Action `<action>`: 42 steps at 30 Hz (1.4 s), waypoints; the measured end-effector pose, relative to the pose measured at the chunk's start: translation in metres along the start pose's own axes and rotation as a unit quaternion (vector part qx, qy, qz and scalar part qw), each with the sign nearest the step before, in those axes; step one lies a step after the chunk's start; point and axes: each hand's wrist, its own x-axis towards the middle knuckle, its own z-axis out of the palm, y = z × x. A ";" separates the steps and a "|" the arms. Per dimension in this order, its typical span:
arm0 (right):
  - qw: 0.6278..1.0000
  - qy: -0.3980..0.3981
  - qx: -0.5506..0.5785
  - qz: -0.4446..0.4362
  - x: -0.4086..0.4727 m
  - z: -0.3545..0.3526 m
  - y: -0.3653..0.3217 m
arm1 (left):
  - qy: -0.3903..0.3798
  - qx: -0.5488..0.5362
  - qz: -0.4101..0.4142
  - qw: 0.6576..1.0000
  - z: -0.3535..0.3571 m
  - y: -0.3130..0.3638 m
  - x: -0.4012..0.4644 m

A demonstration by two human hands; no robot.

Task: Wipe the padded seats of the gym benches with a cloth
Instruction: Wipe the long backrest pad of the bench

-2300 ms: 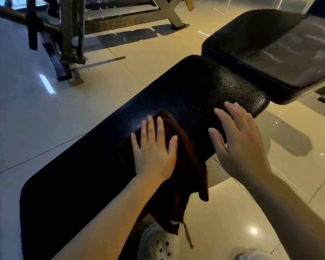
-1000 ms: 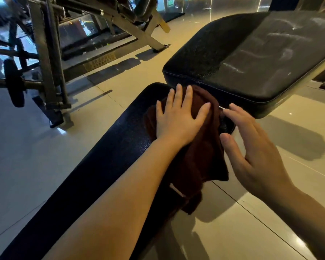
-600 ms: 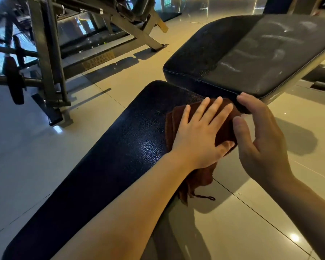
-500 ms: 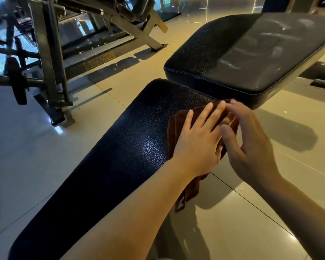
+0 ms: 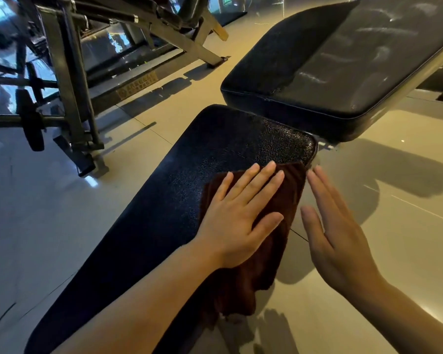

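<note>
**Flat left hand on cloth near far right corner of bench pad**

Seen from above, looking forward and down. In the middle, a long black padded seat (image 5: 189, 200) with a grainy, pebbled surface, running from the near left to the far right. On its right edge, close to the far rounded corner, a dark brown cloth (image 5: 279, 226), bunched in soft folds. Partly on the pad, partly hanging over the right side toward the floor, with the lower end loose and well below the pad edge.

On top of the cloth, the left hand (image 5: 238, 226), palm down. Fingers straight and a little spread, thumb out to the right, pressing flat and not curled around anything. Just to the right of the cloth, the right hand (image 5: 340, 236), also with straight, relaxed fingers, holding nothing. Fingertips near the right edge of the pad and the cloth; cannot tell if touching or only beside.

Beyond the far end of the seat, a second black pad (image 5: 330, 72), wider and tilted, with pale smeared streaks on its shiny top. Close to the first pad, slightly above it.

At the far left, a metal gym machine frame (image 5: 69, 80) with bars and a round black weight disc (image 5: 32, 121). Everywhere below, a glossy beige tiled floor (image 5: 49, 213) with dark shadows and small light spots.
</note>
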 end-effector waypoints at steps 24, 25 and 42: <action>0.986 0.156 0.042 -0.037 0.049 -0.023 -0.018 | 0.022 0.023 -0.024 0.999 -0.001 0.009 0.083; 0.985 0.154 0.050 -0.052 0.050 -0.021 -0.024 | 0.023 0.005 -0.016 1.000 0.000 0.010 0.080; 0.867 -0.241 -0.431 -0.069 0.129 0.011 -0.050 | 0.257 -0.172 -0.317 0.897 0.013 -0.026 -0.060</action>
